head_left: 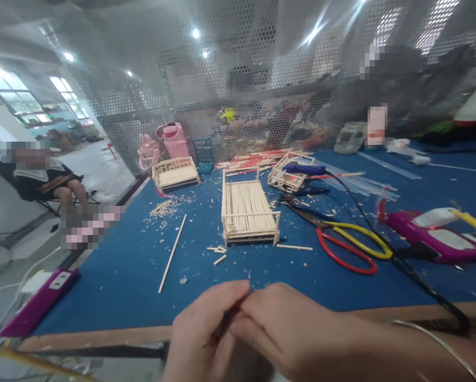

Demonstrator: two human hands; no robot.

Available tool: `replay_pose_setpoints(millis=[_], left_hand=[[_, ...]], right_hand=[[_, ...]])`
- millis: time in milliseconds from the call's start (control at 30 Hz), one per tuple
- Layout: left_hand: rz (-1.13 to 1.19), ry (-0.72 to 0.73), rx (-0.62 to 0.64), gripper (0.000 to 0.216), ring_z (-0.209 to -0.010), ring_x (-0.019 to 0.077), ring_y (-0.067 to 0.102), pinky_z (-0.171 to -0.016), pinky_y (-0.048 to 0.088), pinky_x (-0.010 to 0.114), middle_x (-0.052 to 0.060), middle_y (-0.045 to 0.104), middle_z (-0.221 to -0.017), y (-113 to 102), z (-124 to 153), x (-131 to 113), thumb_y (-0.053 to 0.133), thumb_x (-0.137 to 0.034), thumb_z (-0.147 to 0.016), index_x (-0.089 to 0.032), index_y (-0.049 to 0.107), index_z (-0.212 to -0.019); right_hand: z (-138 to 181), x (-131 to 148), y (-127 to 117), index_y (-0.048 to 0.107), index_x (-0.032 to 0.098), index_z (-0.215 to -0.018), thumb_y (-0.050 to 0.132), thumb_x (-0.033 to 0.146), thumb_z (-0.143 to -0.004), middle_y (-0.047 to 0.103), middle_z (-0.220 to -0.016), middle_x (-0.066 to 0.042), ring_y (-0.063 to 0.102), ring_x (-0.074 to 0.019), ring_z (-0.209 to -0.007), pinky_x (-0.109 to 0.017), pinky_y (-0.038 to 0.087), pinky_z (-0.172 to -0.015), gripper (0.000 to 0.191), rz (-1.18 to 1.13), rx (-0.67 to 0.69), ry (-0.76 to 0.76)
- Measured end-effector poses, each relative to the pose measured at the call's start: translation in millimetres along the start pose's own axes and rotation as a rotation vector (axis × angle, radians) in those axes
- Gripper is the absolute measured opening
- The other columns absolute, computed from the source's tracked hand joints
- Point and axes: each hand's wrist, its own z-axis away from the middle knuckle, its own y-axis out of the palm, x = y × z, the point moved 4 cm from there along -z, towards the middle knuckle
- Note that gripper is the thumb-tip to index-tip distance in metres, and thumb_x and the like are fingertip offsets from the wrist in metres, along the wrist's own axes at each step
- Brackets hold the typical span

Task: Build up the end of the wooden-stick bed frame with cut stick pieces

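Head view: left hand [200,334] and right hand [289,329] are pressed together, fingertips pinching a thin dark piece [227,317]; its axis is hidden.

Blue table [122,276], pale wooden frame [248,209], red-and-yellow scissors [351,244], magenta power strip [35,307].

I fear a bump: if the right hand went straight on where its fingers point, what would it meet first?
Probably the left hand: the right hand points leftward near the table edge, and their fingertips touch, seemingly pinching a small dark thing between them.
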Motion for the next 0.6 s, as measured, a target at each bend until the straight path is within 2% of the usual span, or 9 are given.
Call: replay_pose_setpoints(millis=[67,133,233,300,367,433,500,567,600], left_hand=[[-0.002,-0.002,0.018,0.025,-0.071,0.0157,0.071,-0.066,0.058,0.020,0.001,0.075,-0.082,1,-2,-4,0.065,-0.013,-0.073,-0.027,0.069,-0.093],[0.018,-0.007,0.025,0.019,-0.063,0.0146,0.070,-0.061,0.058,0.018,-0.001,0.075,-0.074,0,-3,-8,0.067,-0.014,-0.072,-0.027,0.071,-0.086],[0.119,0.039,0.099,0.020,-0.062,0.0153,0.071,-0.057,0.057,0.019,0.000,0.076,-0.075,2,-7,-18,0.065,-0.014,-0.074,-0.028,0.071,-0.086],[0.152,0.038,0.136,0.019,-0.063,0.0160,0.071,-0.056,0.057,0.020,0.001,0.076,-0.078,4,-9,-23,0.062,-0.013,-0.076,-0.027,0.071,-0.087],[0.107,-0.034,0.103,0.014,-0.057,0.0149,0.068,-0.051,0.053,0.020,0.001,0.075,-0.070,4,-10,-23,0.061,-0.015,-0.077,-0.024,0.070,-0.080],[0.044,-0.143,-0.001,0.016,-0.045,0.0112,0.057,-0.043,0.044,0.020,-0.002,0.064,-0.052,0,-8,-18,0.060,-0.018,-0.078,-0.022,0.062,-0.062],[0.039,-0.228,-0.120,0.034,-0.039,0.0087,0.043,-0.040,0.034,0.021,-0.005,0.045,-0.043,-5,-5,-12,0.056,-0.020,-0.080,-0.020,0.044,-0.048],[0.099,-0.257,-0.217,0.042,-0.040,0.0085,0.035,-0.042,0.030,0.023,-0.005,0.035,-0.043,-8,-3,-8,0.051,-0.019,-0.083,-0.019,0.031,-0.046],[0.142,-0.259,-0.262,0.043,-0.043,0.0090,0.037,-0.044,0.032,0.023,-0.005,0.036,-0.046,-8,-1,-7,0.051,-0.018,-0.084,-0.019,0.029,-0.047]], right_hand=[[10,3,4,0.065,0.019,-0.080,0.045,0.026,-0.089,0.073,-0.076,-0.001,0.063,-0.0149,-0.059,-0.026,0.029,-0.046,0.022,0.110,-0.064,-0.004],[19,3,6,0.064,0.021,-0.075,0.046,0.029,-0.090,0.071,-0.068,0.002,0.062,-0.0136,-0.053,-0.027,0.029,-0.045,0.024,0.152,-0.184,-0.002],[33,8,2,0.059,0.022,-0.063,0.036,0.032,-0.096,0.066,-0.056,0.005,0.058,-0.0107,-0.050,-0.028,0.030,-0.047,0.042,0.149,-0.466,-0.066],[41,13,-5,0.053,0.021,-0.054,0.035,0.029,-0.096,0.059,-0.048,0.004,0.053,-0.0105,-0.045,-0.030,0.028,-0.047,0.047,0.237,-0.631,-0.105],[46,15,-14,0.046,0.020,-0.048,0.042,0.025,-0.093,0.050,-0.042,0.003,0.046,-0.0106,-0.040,-0.031,0.026,-0.045,0.046,0.345,-0.736,-0.117],[50,9,-20,0.044,0.021,-0.049,0.045,0.022,-0.091,0.046,-0.040,0.004,0.043,-0.0105,-0.039,-0.029,0.029,-0.043,0.042,0.330,-0.800,-0.068],[55,-2,-19,0.052,0.022,-0.063,0.043,0.020,-0.091,0.054,-0.050,0.003,0.051,-0.0112,-0.046,-0.025,0.038,-0.046,0.029,0.188,-0.875,0.077],[62,-12,-8,0.057,0.021,-0.090,0.041,0.016,-0.090,0.066,-0.079,-0.003,0.064,-0.0143,-0.071,-0.023,0.050,-0.061,0.016,0.047,-0.959,0.226],[64,-13,2,0.055,0.021,-0.104,0.041,0.015,-0.089,0.067,-0.097,-0.007,0.064,-0.0166,-0.088,-0.026,0.052,-0.071,0.021,0.013,-0.984,0.240]])
